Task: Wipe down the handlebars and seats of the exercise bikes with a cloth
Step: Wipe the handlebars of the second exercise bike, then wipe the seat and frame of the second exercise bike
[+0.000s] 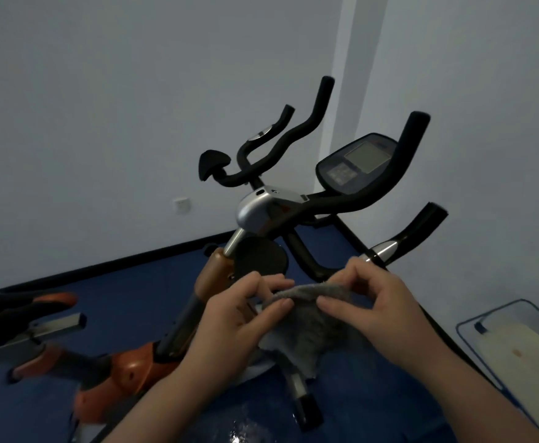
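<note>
We pinched the grey cloth [306,318] with left hand [239,318] and right hand [380,305] at lower centre, stretching it, probably to refold before wiping the handlebars [399,161]

You've got the grey cloth [306,318] stretched between both hands, your left hand [239,318] and right hand [380,302] pinching its top edge, the rest hanging down. Right behind it is the exercise bike's black handlebars [309,129] with the console [354,164] tilted toward you. Orange bike frame [134,366] sits lower left on the blue floor [134,282], and a white tray [517,343] is at right.
</note>
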The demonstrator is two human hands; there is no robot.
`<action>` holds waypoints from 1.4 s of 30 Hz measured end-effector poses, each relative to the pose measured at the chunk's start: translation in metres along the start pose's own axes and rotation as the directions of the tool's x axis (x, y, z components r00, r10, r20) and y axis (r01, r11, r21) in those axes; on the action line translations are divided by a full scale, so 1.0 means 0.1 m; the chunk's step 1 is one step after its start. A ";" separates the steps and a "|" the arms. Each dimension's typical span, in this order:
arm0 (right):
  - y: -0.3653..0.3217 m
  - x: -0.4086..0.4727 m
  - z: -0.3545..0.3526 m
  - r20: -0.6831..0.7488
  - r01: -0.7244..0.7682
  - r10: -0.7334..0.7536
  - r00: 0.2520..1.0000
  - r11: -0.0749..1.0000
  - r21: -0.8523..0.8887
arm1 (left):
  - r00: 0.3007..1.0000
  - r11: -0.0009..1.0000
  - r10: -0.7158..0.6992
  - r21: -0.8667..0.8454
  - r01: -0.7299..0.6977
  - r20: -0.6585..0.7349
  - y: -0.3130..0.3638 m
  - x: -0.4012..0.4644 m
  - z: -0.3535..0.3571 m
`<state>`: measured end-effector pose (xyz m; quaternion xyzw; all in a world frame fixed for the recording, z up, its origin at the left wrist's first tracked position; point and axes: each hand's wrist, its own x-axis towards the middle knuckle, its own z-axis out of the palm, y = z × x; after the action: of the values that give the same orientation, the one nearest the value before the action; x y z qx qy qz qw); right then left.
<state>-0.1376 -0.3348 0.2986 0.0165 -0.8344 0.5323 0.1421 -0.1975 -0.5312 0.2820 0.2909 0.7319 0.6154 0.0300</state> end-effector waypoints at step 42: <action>-0.68 -1.73 2.82 0.002 -0.459 0.464 0.886 0.877 0.140 | 0.597 0.643 -0.616 -0.110 0.758 0.513 -0.39 -2.10 -1.86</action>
<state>-0.0209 -0.6371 0.2040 -0.1813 -0.7735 0.6069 0.0228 -0.1134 -0.7958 0.2250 0.1005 0.6518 0.5827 0.4750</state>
